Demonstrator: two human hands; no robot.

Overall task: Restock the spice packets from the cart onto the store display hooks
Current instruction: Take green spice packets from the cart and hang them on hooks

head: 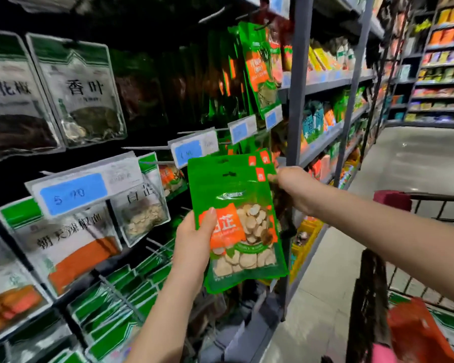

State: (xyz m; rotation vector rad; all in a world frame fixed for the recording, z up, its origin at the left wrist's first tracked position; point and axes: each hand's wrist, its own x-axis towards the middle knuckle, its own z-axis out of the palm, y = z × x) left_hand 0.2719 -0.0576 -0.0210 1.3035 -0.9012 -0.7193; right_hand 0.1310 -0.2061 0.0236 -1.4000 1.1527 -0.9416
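A small stack of green spice packets with pale sliced root showing through their windows is held upright in front of the display. My left hand grips the stack at its lower left edge, thumb across the orange label. My right hand pinches the upper right corner of the stack. The packets' hang holes sit just below a bare display hook with a blue price tag. The shopping cart stands at the right, with an orange packet inside.
Hanging spice packets fill the dark pegboard to the left and above; green packets hang higher up. Rows of low hooks with green-topped packets sit below. A grey shelf upright and stocked shelves border the aisle floor.
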